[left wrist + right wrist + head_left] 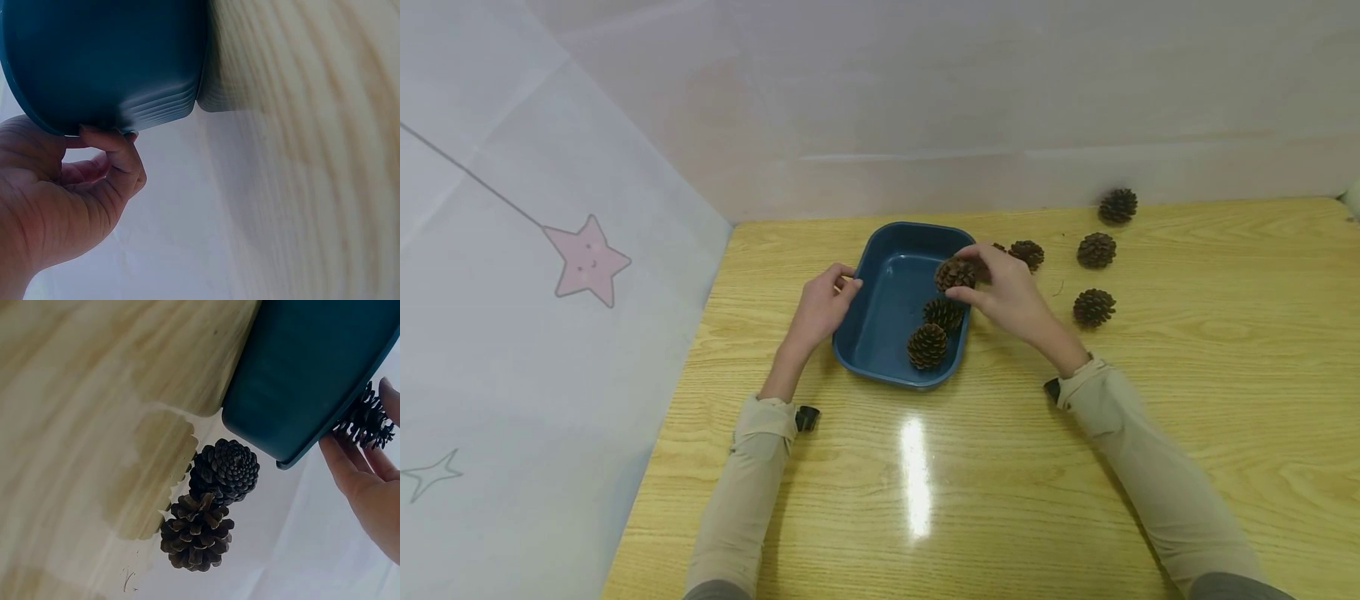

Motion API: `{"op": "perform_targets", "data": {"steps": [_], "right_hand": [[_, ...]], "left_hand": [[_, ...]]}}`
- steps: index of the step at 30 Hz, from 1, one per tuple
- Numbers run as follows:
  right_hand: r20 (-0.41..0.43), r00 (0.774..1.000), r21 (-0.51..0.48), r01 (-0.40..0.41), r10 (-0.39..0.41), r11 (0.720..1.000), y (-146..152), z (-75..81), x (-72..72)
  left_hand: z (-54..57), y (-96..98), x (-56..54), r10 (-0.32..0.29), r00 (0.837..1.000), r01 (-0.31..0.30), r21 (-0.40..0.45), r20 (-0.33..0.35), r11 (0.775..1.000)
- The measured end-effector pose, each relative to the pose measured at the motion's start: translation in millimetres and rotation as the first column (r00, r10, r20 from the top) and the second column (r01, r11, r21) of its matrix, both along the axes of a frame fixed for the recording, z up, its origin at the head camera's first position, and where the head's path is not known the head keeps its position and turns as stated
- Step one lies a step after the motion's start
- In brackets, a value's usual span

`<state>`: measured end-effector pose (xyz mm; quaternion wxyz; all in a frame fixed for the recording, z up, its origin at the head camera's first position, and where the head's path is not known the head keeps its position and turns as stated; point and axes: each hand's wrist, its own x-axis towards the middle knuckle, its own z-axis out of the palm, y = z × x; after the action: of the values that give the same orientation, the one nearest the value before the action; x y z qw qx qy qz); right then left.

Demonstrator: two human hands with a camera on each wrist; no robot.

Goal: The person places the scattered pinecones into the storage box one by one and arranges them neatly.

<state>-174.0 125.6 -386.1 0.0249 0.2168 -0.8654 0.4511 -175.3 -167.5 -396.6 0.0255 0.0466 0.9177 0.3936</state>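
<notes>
Head view, left grip [823, 308] pinched blue tub [880, 333] by rim, right grip [1011, 292] held pinecone [952, 276], two more pinecones [927, 347] lay inside.

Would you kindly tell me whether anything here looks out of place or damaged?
Only one small thing: a thin, curled scrap lies on the table near a loose pinecone, looking like stray debris. The blue tub shows no visible damage.

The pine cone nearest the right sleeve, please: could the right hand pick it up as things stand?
Probably not yet: the right hand holds another pine cone at the rim of the blue tub, though the way to the loose pine cone looks free.
</notes>
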Motion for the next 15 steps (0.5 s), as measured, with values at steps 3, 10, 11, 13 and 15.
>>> {"op": "perform_targets", "data": {"steps": [3, 10, 11, 13, 15], "right_hand": [[-0.024, 1.0, 0.003, -0.007, 0.007, 1.0, -0.6, -0.3, 0.8], [-0.032, 0.999, 0.017, -0.018, 0.018, 1.0, -0.1, -1.3, 1.0], [-0.034, 0.999, 0.022, -0.017, 0.018, 1.0, -0.1, -1.3, 0.9], [-0.038, 0.999, 0.032, -0.016, 0.017, 0.999, 0.0, -1.3, 0.7], [-0.041, 0.999, 0.038, -0.017, 0.018, 0.999, 0.1, -1.5, 0.2]], "left_hand": [[-0.3, 0.4, -0.1, 0.0, 1.0, 0.0, -0.001, 0.002, 1.0], [0.2, -0.1, 0.1, 0.001, 1.0, -0.001, 0.006, 0.006, 1.0], [-0.2, -0.3, 0.0, 0.001, 1.0, -0.001, 0.005, 0.006, 1.0], [-0.7, -0.3, -0.3, 0.002, 1.0, -0.002, 0.006, 0.006, 1.0], [-1.0, -0.4, -0.6, 0.003, 1.0, -0.003, 0.003, 0.005, 1.0]]}}
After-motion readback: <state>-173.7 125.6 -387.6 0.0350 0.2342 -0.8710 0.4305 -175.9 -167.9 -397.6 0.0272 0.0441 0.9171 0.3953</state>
